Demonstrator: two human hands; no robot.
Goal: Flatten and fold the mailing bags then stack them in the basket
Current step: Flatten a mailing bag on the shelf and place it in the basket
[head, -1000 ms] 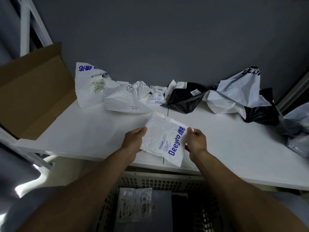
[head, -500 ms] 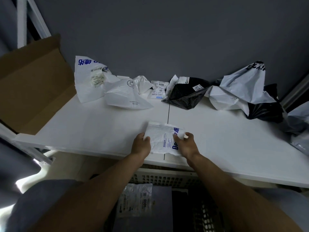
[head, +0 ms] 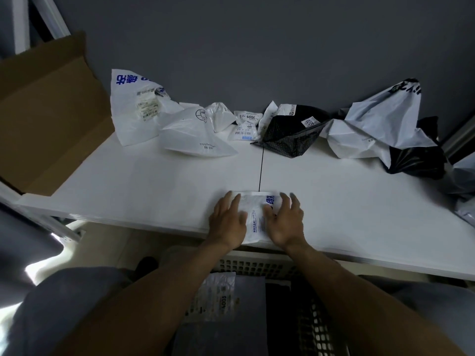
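While both palms lie flat on it, the white mailing bag with blue print sits at the near edge of the table, its near end about level with that edge.

- Left hand: fingers straight and spread, pressing the bag's left half, gripping nothing.
- Right hand: same, fingers splayed over the right half and the blue lettering.
- Bag's long axis seems to run away from the person, with a strip showing between the two hands. Neither hand is nearer.
- Basket is directly below the table edge, on the person's side, with flat bags already inside.
- Judgement: creases being pressed; the drop is toward the body and down.
- Loose bags wait along the wall, well apart from the hands; cardboard box at far left
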